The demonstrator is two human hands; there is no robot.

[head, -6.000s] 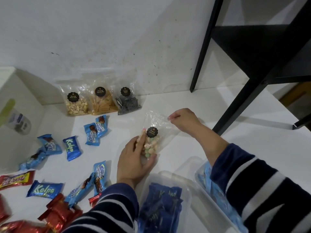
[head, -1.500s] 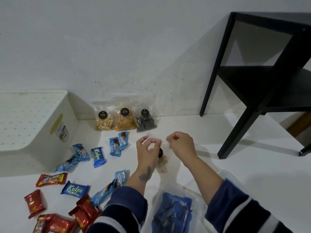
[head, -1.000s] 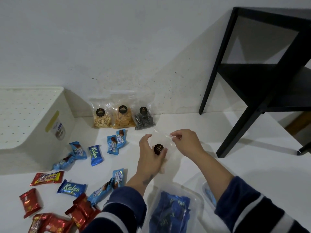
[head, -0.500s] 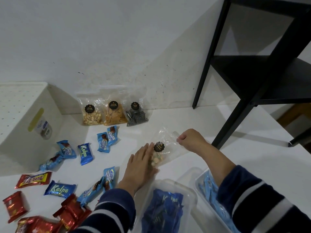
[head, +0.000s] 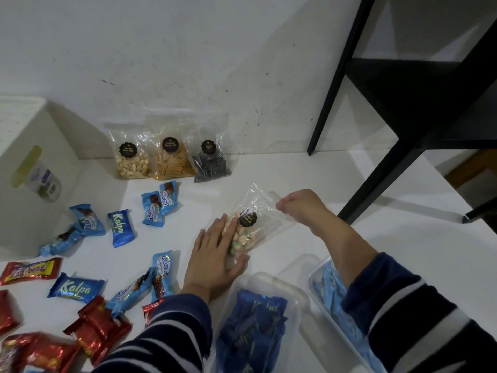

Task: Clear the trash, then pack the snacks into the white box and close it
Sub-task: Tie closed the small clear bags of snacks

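A clear bag of pastel candies [head: 248, 230] with a round black label lies on the white floor in the middle. My left hand [head: 213, 258] lies flat on the bag's lower end, fingers spread. My right hand [head: 301, 207] pinches the bag's top edge. The white box [head: 35, 168] stands at the far left. Three clear snack bags lean on the wall: peanuts [head: 131, 157], sticks [head: 172, 160] and dark spirals [head: 211, 162]. Several blue wrapped snacks [head: 121, 227] and red wrapped snacks [head: 94, 332] lie scattered at the left.
Two clear plastic tubs sit at the bottom: one [head: 255, 327] holds dark blue packets, the other [head: 336, 297] light blue packets under my right forearm. A black table frame [head: 390, 162] stands at the right, its leg near my right hand.
The candy bag went from held up between both hands to lying on the floor. My left hand now presses flat on it while my right hand keeps the top edge.
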